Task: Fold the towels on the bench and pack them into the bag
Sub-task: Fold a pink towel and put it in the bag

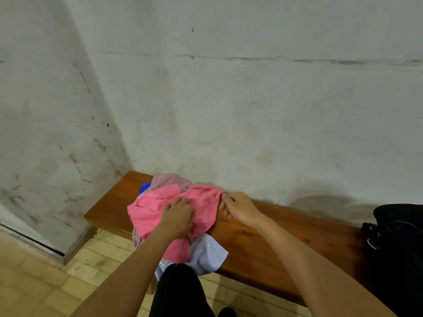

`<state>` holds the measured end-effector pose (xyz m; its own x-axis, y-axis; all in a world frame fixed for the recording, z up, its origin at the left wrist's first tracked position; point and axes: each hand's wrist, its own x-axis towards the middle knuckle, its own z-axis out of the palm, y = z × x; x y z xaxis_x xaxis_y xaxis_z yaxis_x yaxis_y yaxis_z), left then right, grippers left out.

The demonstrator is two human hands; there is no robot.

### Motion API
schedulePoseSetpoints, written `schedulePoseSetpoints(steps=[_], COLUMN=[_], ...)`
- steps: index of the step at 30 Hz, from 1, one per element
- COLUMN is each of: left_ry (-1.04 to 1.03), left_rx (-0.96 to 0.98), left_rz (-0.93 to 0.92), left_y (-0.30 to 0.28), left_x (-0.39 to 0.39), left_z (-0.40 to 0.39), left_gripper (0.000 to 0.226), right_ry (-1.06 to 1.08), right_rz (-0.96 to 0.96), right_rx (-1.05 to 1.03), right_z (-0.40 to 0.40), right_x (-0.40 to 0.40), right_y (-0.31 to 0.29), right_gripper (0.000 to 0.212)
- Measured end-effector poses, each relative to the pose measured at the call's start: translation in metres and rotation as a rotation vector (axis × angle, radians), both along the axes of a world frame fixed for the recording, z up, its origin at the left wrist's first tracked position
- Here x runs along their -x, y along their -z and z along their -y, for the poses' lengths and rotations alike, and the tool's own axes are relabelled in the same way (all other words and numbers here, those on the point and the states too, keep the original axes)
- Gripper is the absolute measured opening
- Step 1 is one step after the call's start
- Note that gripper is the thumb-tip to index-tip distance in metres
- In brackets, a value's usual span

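Observation:
A crumpled pink towel lies on top of a heap at the left end of the wooden bench. My left hand lies on its middle with the fingers curled into the cloth. My right hand holds the pink towel's right edge near the wall, fingers bent. Under the pink one lie a mauve speckled towel, a bit of bright blue cloth and a pale blue towel that hangs over the bench's front edge. A black bag stands at the bench's right end.
The bench stands against a stained white wall in a corner. Yellowish floor tiles lie in front and to the left. My dark-clothed leg is close to the bench front below the heap.

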<state>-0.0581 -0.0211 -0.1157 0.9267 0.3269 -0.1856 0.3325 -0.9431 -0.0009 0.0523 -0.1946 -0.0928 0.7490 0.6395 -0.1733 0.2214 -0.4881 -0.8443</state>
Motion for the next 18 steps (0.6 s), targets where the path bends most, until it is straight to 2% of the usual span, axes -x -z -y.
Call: schedulePoseSetpoints(steps=[3,8,12,14,15,18], left_ry=[-0.037,-0.156,-0.253,-0.294,-0.303,-0.323], left_rx=[0.113,0.274,0.507,0.623,0.694,0.927], left_rz=[0.113,0.364,0.487,0.536,0.560,0.636], left_y=[-0.010,-0.025,-0.049,-0.064,-0.070,-0.091], left_x=[0.002,-0.002,-0.012,-0.018,-0.021,-0.026], left_z=[-0.002,-0.001,0.009,0.021,0.028,0.050], left_gripper=[0.016,0.021,0.004,0.010,0.013,0.013], right_ry=[-0.038,-0.208,-0.275,-0.274,-0.266,-0.235], right_rz=[-0.024,0.108,0.121,0.081,0.025,-0.216], right_rx=[0.026,0.155,0.132,0.073,0.018,-0.162], right_z=[0.000,0.005,0.004,0.003,0.002,0.004], right_x=[0.003,0.014,0.023,0.030,0.035,0.046], right_y=[0.005,0.005,0.004,0.002,0.002,-0.001], right_gripper=[0.046,0.031,0.018,0.014,0.019,0.048])
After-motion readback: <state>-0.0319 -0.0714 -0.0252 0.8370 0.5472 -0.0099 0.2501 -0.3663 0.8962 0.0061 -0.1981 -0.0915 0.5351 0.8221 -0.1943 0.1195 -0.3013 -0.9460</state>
